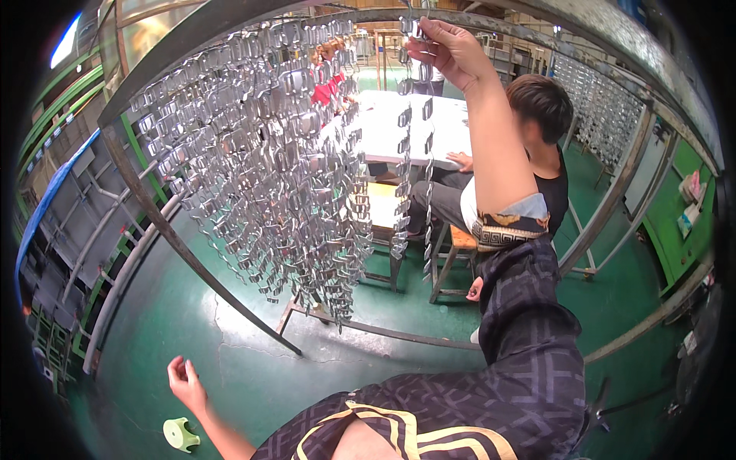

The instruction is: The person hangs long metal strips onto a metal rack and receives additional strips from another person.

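Up at the rack's top bar, my right hand (454, 55) pinches the upper end of a hanging strand of small shiny metal pieces (428, 153). A similar strand (402, 161) hangs just left of it. Many more strands (291, 130) of bent, ring-like metal pieces form a dense curtain farther left. Low at the left, away from the strands, my left hand (188, 386) is held over the floor with its fingers loosely curled and apart, nothing visible in it.
A metal frame (199, 264) surrounds the strands. Beyond it, a person (540, 115) sits on a wooden stool (462, 239) by a white-topped table (383, 126). Another person in red (328, 90) is partly hidden by the strands. A small light-green stool (180, 435) stands on the green floor.
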A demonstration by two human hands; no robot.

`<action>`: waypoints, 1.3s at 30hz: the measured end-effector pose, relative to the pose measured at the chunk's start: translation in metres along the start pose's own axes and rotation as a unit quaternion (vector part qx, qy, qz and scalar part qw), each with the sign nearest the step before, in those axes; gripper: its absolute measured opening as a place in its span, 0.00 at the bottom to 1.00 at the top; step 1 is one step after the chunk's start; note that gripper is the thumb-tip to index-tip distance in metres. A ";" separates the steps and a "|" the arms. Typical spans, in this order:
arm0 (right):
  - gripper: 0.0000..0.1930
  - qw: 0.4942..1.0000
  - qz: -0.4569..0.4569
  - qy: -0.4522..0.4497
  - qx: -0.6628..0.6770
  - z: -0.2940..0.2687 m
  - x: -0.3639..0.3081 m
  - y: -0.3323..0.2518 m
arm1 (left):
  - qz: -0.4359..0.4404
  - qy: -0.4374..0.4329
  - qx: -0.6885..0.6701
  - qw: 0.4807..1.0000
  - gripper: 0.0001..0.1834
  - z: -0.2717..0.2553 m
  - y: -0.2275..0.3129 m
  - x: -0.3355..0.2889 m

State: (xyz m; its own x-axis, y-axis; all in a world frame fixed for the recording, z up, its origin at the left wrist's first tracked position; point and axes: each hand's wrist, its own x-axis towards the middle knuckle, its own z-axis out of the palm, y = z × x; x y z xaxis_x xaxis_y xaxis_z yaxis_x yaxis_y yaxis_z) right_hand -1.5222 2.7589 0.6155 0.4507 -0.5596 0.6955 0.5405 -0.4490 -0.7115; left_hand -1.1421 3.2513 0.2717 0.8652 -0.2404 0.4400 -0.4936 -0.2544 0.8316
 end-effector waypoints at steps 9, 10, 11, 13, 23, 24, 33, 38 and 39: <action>0.09 0.990 0.029 -0.076 0.111 -0.014 0.052 0.020 | -0.130 0.075 0.131 0.980 0.10 -0.056 -0.117 -0.050; 0.09 0.990 0.033 -0.075 0.115 -0.015 0.054 0.020 | -0.140 0.076 0.140 0.977 0.11 -0.061 -0.127 -0.054; 0.09 0.989 0.038 -0.074 0.121 -0.012 0.056 0.020 | -0.150 0.077 0.149 0.974 0.11 -0.064 -0.129 -0.058; 0.09 0.992 0.037 -0.042 0.112 -0.005 0.058 0.021 | -0.150 0.081 0.181 0.969 0.11 -0.068 -0.130 -0.066; 0.11 0.994 0.048 -0.001 0.094 -0.014 0.049 0.029 | -0.145 0.079 0.172 0.971 0.11 -0.054 -0.123 -0.077; 0.12 0.995 0.049 0.024 0.080 -0.014 0.049 0.030 | -0.146 0.074 0.168 0.972 0.11 -0.054 -0.124 -0.076; 0.11 0.986 0.052 0.158 -0.006 -0.032 0.054 0.026 | -0.170 0.038 0.145 0.974 0.11 -0.040 -0.132 -0.082; 0.11 0.971 -0.017 0.232 -0.053 -0.026 0.044 0.035 | -0.218 0.029 0.158 0.963 0.12 -0.049 -0.134 -0.096; 0.14 0.966 -0.022 0.250 -0.066 -0.017 0.035 0.032 | -0.210 0.031 0.161 0.964 0.12 -0.049 -0.137 -0.098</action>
State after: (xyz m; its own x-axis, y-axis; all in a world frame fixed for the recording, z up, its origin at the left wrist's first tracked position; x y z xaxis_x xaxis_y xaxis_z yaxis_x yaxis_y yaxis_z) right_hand -1.5009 2.7129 0.6156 0.0128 -0.7899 0.6131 0.4408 -0.5459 -0.7125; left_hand -1.1549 3.3561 0.1312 0.9934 0.0016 0.1146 -0.0910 -0.5964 0.7975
